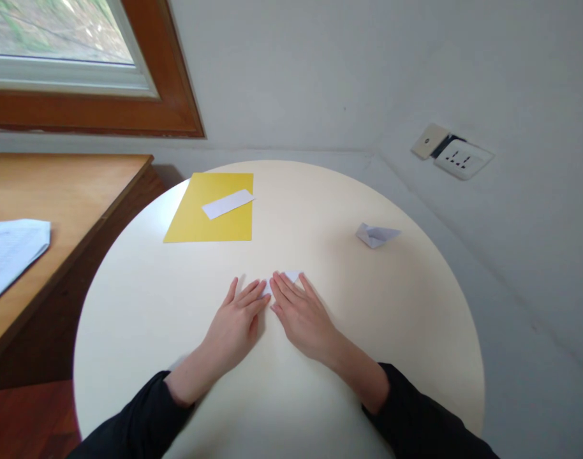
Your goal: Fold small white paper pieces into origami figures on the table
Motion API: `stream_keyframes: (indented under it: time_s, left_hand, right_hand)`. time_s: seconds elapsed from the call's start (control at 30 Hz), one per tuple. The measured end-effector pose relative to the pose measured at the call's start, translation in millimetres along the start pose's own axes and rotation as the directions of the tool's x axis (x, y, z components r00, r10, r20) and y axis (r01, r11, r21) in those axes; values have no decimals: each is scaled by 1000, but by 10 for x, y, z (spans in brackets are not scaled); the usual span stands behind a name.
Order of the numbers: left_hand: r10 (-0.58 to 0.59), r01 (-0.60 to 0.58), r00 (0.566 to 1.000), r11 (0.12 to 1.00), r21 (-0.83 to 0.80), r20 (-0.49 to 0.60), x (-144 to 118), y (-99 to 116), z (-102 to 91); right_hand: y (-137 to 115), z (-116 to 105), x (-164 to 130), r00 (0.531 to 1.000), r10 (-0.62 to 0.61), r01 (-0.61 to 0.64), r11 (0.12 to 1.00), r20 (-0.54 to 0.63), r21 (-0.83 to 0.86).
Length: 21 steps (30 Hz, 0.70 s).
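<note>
A small piece of folded white paper (292, 276) lies flat on the round white table (320, 197), mostly covered by my hands. My left hand (235, 320) rests on its left part with the fingers stretched out. My right hand (303, 315) presses flat on its right part, fingers extended. A pale corner shows past the right fingertips, and a bit of paper shows between the two hands. The paper's full shape is hidden.
A yellow sheet (210, 226) with a white paper strip (228, 204) on it lies at the back left. A folded paper boat (376, 235) sits at the right. Beyond the table's left edge stands a wooden desk (81, 185) with papers (16, 252). A wall socket (462, 159) is at right.
</note>
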<state>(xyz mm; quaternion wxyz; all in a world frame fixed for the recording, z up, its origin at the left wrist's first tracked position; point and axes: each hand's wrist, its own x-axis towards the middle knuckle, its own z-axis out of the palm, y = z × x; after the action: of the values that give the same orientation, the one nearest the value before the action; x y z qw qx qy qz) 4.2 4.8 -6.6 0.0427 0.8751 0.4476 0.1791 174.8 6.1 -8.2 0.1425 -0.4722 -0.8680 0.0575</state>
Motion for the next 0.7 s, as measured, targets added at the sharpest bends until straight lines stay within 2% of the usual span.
stream_keyframes:
  time_s: [0.3, 0.5, 0.7]
  left_hand:
    - [-9, 2, 998, 995, -103, -69, 3, -30, 12]
    - [53, -48, 992, 998, 47, -116, -1, 1, 62]
    - [100, -87, 992, 983, 159, -80, -20, 41, 52]
  right_hand:
    - [-7, -9, 6, 1000, 2, -2, 1000, -5, 24]
    - [-16, -15, 14, 1000, 3, -3, 1000, 3, 13]
    - [-21, -16, 15, 1000, 12, -12, 1000, 5, 11]
